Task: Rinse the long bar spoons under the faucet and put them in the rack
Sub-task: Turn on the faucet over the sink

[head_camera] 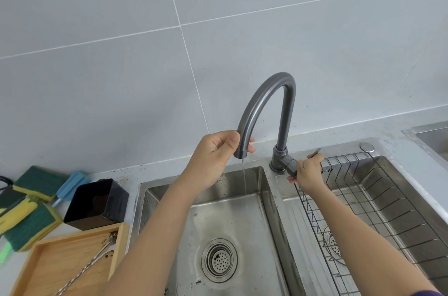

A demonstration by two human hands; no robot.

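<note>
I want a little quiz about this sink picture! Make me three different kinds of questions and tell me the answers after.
1. True or false: water runs from the faucet in a thin stream.
2. What does the left hand hold?
A. a sponge
B. the spout end
C. a spoon
3. Fill in: the bar spoon lies in the wooden ____ left of the sink.

Key: 1 true; 2 B; 3 tray. The right hand grips the faucet handle, beside the wire rack.
</note>
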